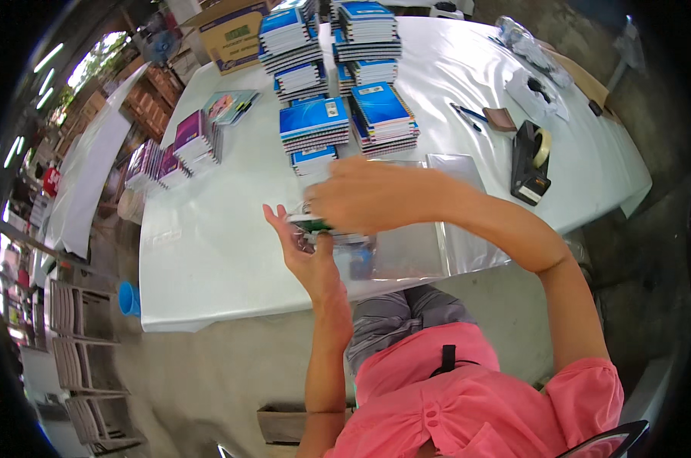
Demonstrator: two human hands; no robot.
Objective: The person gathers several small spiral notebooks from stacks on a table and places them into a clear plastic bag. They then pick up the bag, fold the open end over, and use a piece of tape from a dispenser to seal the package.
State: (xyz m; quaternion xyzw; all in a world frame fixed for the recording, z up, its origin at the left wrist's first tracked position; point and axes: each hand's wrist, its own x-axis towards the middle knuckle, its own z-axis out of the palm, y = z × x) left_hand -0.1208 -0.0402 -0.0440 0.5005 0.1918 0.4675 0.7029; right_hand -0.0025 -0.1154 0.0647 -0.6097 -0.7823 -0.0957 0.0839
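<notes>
My left hand (312,263) is raised over the near edge of the table, thumb and fingers around a small white and dark green item (312,223) with clear plastic about it. Its exact kind is hard to make out behind the hands. Across the top of it reaches my right hand (364,195), smeared by motion, so its fingers do not show clearly. Just right of the hands, clear plastic sleeves (409,253) lie flat on the table, with another sleeve (475,248) beside them. Directly beyond the hands stand stacks of blue spiral notebooks (313,117).
Purple spiral notebooks (193,136) are piled at the left, near a colourful booklet (231,107). On the right sit a black tape dispenser (530,164), a pen (467,114) and a brown pouch (500,119). A cardboard box (235,38) stands at the far left.
</notes>
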